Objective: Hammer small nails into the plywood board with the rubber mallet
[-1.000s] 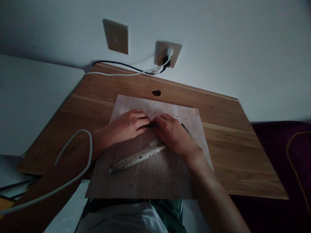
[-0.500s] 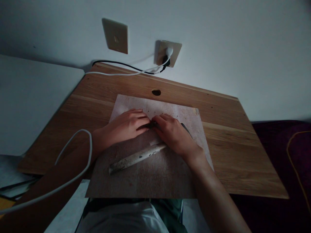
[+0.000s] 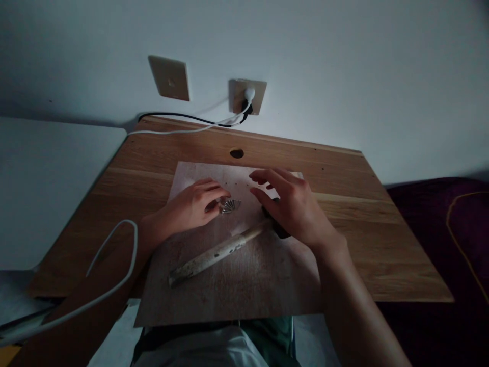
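A thin brown board [image 3: 237, 275] lies on a wooden desk [image 3: 367, 239]. On it rests a hammer with a pale, stained wooden handle [image 3: 214, 253]; its dark head is partly hidden under my right hand. My left hand [image 3: 193, 206] lies on the board with its fingertips pinching a small shiny fan-shaped metal piece [image 3: 229, 205]. My right hand [image 3: 292, 206] hovers above the board beside that piece, fingers spread and holding nothing.
A row of small holes dots the board near its far edge. A cable hole [image 3: 237, 153] sits in the desk behind the board. White and black cables run to a wall socket [image 3: 246, 96]. A white cable [image 3: 114, 270] loops over my left forearm. A white surface stands at left.
My right hand has lifted off the small piece and opened, moving right. The shiny fan-shaped piece now shows at my left fingertips. The camera has tilted slightly.
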`<state>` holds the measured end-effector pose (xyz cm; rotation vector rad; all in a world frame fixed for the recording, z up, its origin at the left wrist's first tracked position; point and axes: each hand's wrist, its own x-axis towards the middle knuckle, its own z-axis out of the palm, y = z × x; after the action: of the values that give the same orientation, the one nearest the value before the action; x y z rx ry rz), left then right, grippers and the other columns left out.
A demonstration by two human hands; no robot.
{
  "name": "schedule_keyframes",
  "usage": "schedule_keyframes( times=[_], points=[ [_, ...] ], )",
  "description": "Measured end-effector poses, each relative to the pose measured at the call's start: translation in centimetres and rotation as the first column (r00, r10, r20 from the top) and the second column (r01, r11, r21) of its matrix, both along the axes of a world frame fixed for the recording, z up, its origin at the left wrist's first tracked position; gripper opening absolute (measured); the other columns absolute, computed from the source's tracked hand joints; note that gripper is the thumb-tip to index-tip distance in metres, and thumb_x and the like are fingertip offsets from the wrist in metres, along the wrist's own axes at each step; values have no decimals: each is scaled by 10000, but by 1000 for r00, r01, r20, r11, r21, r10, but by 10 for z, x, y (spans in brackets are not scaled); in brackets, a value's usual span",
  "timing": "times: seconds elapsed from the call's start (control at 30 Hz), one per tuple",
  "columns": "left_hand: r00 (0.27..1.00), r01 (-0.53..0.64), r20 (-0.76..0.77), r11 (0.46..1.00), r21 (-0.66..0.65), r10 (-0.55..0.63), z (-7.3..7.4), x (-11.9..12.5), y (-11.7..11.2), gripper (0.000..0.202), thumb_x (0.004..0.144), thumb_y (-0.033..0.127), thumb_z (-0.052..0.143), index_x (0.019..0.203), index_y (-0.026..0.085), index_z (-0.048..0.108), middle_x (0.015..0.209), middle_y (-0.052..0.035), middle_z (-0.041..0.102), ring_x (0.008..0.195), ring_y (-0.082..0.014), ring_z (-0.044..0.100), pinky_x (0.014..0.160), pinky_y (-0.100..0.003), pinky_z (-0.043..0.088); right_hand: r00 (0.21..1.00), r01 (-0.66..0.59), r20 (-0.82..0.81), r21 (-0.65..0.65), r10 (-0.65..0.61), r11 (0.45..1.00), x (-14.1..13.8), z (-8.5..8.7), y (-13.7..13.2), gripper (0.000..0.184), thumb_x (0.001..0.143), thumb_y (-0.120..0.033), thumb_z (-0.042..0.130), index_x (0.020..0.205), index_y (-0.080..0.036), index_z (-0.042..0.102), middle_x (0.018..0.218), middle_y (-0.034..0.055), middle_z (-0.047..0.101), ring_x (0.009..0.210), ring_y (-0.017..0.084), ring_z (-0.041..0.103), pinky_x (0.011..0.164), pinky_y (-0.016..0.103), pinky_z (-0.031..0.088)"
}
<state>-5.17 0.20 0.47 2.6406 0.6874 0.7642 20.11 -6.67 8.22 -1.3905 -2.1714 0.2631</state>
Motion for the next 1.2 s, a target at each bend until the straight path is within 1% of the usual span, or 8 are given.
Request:
schedule_keyframes(
  times=[0.1, 0.23, 0.4, 0.57, 0.77, 1.0, 1.13, 1.2],
  points=[
    [1000, 11, -2, 999, -39, -11, 0, 1, -1, 214, 959, 93, 642, 1131, 181, 734, 1062, -71, 754, 1036, -225, 704, 936, -374, 583, 998, -62, 16, -61, 63, 996, 4, -2, -21, 203, 1096, -185, 600, 1231, -209, 750, 1134, 102, 774, 1049, 246, 737, 925, 410, 609],
    [1000, 17, -11, 994, -111, -18, 3, 1, -2, 277, 924, 115, 690, 1187, 195, 725, 1109, -70, 745, 1077, -235, 696, 968, -392, 590, 986, -162, -44, -88, 159, 983, -7, -19, -65, 231, 1114, -185, 553, 1257, -196, 735, 1130, 114, 748, 1043, 251, 707, 879, 411, 636],
    [999, 22, -39, 983, -182, -30, 9, -4, 0, 366, 927, 274, 763, 1282, 222, 693, 1259, -87, 714, 1204, -265, 659, 1076, -443, 566, 981, -39, -191, -60, 27, 997, -35, -39, -108, 269, 1124, -245, 538, 1320, -198, 716, 1156, 135, 701, 1038, 251, 726, 849, 410, 679],
    [998, -60, -2, 992, -108, 60, 8, -6, 5, 304, 1041, 393, 634, 1273, 204, 691, 1203, -94, 702, 1162, -253, 664, 1073, -442, 557, 997, 41, -60, -172, -52, 984, -59, -51, -111, 364, 1119, -415, 581, 1379, -202, 720, 1017, 110, 717, 868, 256, 742, 750, 401, 669],
    [970, -243, 18, 970, 20, 243, -8, -10, 19, 258, 1041, 376, 597, 1210, 218, 712, 1193, -93, 698, 1150, -269, 666, 1079, -472, 526, 989, 142, 7, -293, -147, 945, -70, -47, -108, 359, 1118, -497, 570, 1280, -230, 748, 1018, 85, 783, 802, 260, 787, 686, 361, 604],
    [876, -481, 74, 875, 56, 476, -18, -25, 37, 287, 1058, 389, 532, 1149, 185, 712, 1172, -124, 698, 1144, -305, 677, 1083, -483, 526, 950, 307, 40, -287, -309, 907, -75, -44, -132, 163, 1087, -372, 635, 1071, -255, 748, 996, 47, 811, 731, 223, 800, 576, 285, 468],
    [809, -587, 46, 809, 24, 585, -28, -31, 46, 287, 1010, 341, 547, 1166, 178, 724, 1202, -126, 715, 1141, -291, 682, 1087, -454, 532, 905, 421, 78, -301, -418, 855, -75, -49, -146, 119, 1069, -340, 657, 1028, -265, 740, 978, 17, 814, 711, 192, 791, 577, 261, 409],
    [806, -592, 18, 806, 17, 592, -31, -30, 48, 312, 988, 318, 556, 1212, 185, 729, 1265, -125, 724, 1198, -291, 672, 1121, -449, 514, 881, 468, 93, -321, -465, 823, -73, -52, -151, 94, 1062, -309, 659, 1031, -266, 737, 985, 7, 808, 737, 186, 789, 594, 255, 401]
  ],
)
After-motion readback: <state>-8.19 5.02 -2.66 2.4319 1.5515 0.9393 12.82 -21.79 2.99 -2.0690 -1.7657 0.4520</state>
